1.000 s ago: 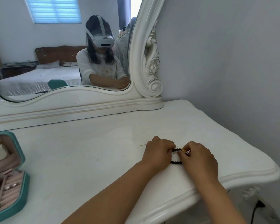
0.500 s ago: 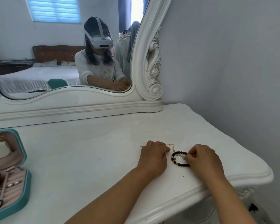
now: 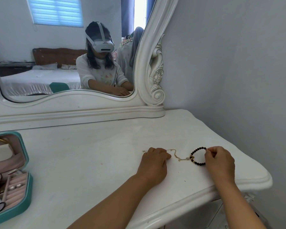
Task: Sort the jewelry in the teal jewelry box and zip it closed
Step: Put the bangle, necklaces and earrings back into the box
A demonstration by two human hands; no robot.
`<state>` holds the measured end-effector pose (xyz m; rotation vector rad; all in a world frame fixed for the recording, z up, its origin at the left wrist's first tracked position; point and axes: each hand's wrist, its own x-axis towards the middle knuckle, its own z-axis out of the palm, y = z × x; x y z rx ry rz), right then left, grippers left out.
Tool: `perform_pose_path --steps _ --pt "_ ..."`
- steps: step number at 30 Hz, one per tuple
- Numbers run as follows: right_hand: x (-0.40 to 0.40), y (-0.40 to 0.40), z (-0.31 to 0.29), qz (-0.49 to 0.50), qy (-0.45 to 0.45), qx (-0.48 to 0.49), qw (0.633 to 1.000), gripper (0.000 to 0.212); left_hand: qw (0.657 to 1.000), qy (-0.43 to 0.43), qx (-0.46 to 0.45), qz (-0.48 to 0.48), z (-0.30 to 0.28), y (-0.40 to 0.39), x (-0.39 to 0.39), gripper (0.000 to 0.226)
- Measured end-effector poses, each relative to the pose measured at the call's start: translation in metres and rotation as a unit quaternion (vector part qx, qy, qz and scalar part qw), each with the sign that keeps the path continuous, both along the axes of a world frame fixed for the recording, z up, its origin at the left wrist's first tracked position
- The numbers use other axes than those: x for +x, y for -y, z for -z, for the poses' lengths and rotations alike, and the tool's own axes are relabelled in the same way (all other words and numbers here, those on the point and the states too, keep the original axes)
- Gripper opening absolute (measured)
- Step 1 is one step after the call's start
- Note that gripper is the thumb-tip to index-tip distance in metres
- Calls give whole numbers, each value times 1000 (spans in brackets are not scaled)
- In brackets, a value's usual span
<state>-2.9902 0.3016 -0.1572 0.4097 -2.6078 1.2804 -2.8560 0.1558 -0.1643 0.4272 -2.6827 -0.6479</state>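
Note:
A black bead bracelet (image 3: 194,156) lies on the white dressing table (image 3: 92,156) near its right front edge. My right hand (image 3: 220,159) pinches the bracelet's right side. A thin gold chain (image 3: 177,156) runs from the bracelet to the left and under my left hand (image 3: 154,161), which is shut on it and presses it to the table. The teal jewelry box (image 3: 26,192) stands open at the far left, with a pink lining, rings in its slots and dark hair ties inside.
A large white-framed mirror (image 3: 73,103) stands along the back of the table and shows a person with a headset. A grey wall (image 3: 229,71) closes the right side. The table's curved front edge (image 3: 238,184) runs just below my right hand.
My hands have moved apart. The right hand has drawn the bracelet to the right, and the gold chain now shows stretched between the two hands.

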Motion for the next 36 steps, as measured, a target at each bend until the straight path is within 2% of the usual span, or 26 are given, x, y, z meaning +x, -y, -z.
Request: perform_pose_path --steps 6,8,12,18,28,31,36 --pt "3 4 2 3 -17 124 992 19 1000 -5 -2 3 2 0 2 36" --pt "5 4 1 3 -18 113 993 23 1000 -13 3 6 2 0 2 36" --pt "21 4 -6 -3 -59 23 998 21 996 -64 63 -9 0 1 9 35" --pt "82 43 -26 -180 -91 -27 979 7 988 -118 80 -63 -13 11 40 29" --pt "204 140 -40 -410 27 -62 910 11 962 -151 23 -227 -40 82 191 21" --pt "241 171 -41 -471 36 -49 880 10 946 -164 -13 -281 -46 99 244 20" --pt "284 215 -46 -526 23 -42 849 8 896 -219 -56 -383 -55 127 310 16"
